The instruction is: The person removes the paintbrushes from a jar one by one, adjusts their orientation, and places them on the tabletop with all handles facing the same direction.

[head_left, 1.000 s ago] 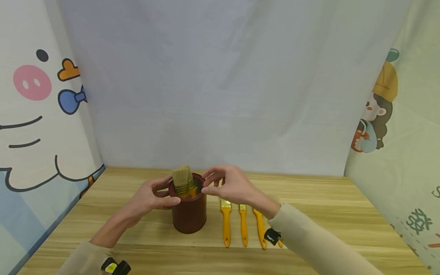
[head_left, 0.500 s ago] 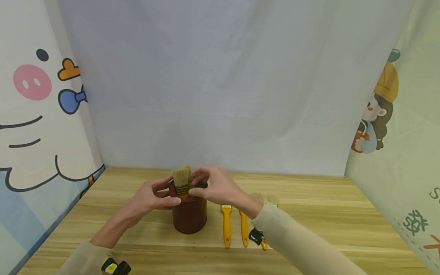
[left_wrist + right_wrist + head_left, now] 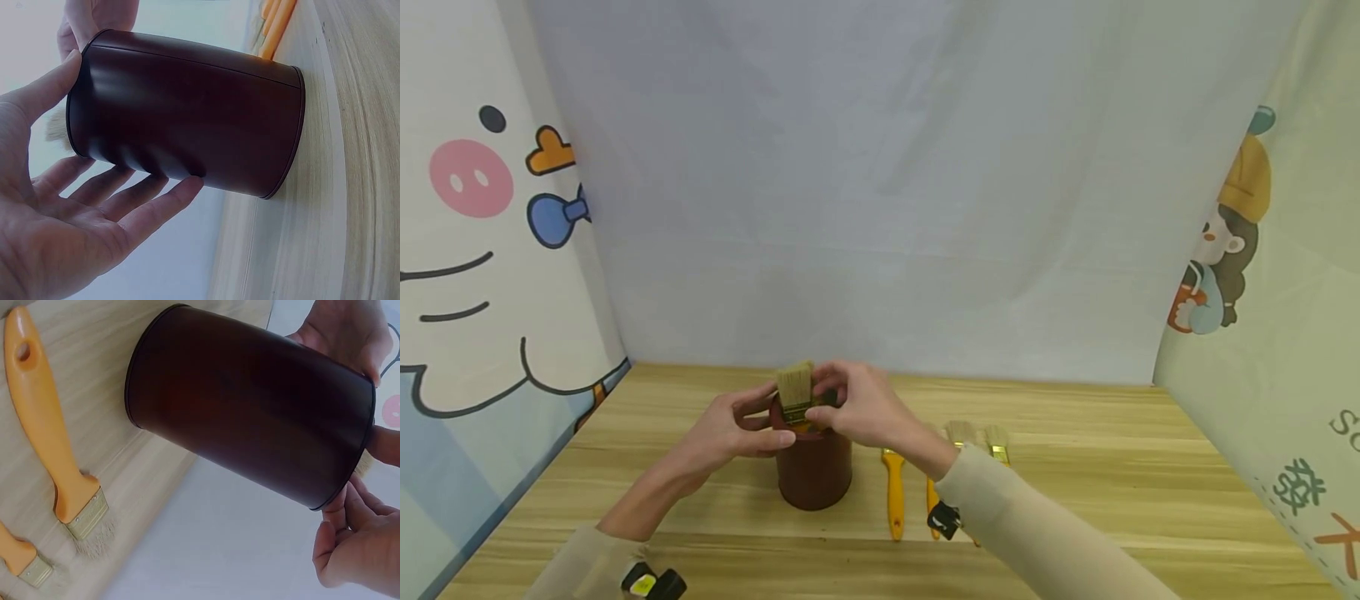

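Note:
A dark maroon cylindrical can (image 3: 814, 475) stands upright on the table, left of centre. My left hand (image 3: 726, 429) grips it near the top, thumb over the rim and fingers spread along the far side, as the left wrist view also shows. Inside the can a paintbrush (image 3: 794, 388) stands bristles up, its metal ferrule level with the rim and its orange handle mostly hidden below. My right hand (image 3: 868, 408) pinches this brush by the ferrule, thumb in front and fingers behind. The right wrist view shows pale bristles (image 3: 364, 464) between thumb and fingers.
Several orange-handled paintbrushes lie side by side to the right of the can, partly under the right forearm; the nearest is the wide brush (image 3: 895, 500). The wooden table (image 3: 1112, 500) ends at a grey cloth backdrop (image 3: 962, 250), with printed cloths at both sides.
My right hand has moved left from the can's right rim to the paintbrush and now pinches it. The brush leans slightly further left and stands straighter. My left hand has kept its place.

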The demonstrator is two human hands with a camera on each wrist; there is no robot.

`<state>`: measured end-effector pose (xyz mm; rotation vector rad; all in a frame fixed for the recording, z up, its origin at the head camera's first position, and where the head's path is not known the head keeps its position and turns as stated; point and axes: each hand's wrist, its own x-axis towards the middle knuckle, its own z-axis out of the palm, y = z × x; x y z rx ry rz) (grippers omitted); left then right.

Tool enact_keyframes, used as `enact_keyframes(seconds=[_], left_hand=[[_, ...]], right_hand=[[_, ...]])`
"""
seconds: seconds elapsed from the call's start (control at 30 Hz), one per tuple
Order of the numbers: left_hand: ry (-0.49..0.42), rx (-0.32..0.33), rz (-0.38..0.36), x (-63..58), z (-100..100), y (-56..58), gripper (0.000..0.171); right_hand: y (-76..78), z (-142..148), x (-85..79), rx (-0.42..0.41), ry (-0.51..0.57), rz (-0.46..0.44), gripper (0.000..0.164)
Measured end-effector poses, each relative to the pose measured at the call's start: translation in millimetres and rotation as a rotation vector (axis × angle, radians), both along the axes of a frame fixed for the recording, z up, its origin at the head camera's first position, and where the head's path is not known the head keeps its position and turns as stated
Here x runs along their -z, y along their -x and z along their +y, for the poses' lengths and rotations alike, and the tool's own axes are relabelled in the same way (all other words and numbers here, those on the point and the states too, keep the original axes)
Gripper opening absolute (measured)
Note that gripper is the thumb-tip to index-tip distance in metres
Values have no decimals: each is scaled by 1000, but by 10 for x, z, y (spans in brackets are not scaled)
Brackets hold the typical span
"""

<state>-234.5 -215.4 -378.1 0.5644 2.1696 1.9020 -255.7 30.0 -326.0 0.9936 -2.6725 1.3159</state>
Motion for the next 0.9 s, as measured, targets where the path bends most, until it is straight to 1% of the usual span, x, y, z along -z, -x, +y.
enact_keyframes(seconds=[0.2, 0.27, 0.47, 0.53, 0.6, 0.7, 0.8, 0.9], left_hand=[[3, -5, -10, -11, -3, -4, 91], [4, -7, -11, -15, 0, -6, 92], [2, -11, -9, -20, 8, -4, 90], [1, -8, -8, -20, 9, 1, 89], [4, -2, -4, -19, 7, 4, 88], [-7, 4, -1, -17, 14, 12, 83], [-14, 13, 8, -15, 18, 16, 79], [-10, 12, 3, -16, 11, 6, 83]], right_hand=[[7, -23, 31, -11, 40, 20, 43], [8, -23, 34, -10, 42, 31, 41], [14, -7, 34, -25, 18, 74, 20], [20, -3, 30, -30, 3, 76, 16], [33, -3, 23, -39, -11, 72, 15], [67, -6, 16, -58, -21, 53, 22], [109, -15, 20, -86, -39, 58, 37], [139, -27, 33, -109, -63, 97, 48]])
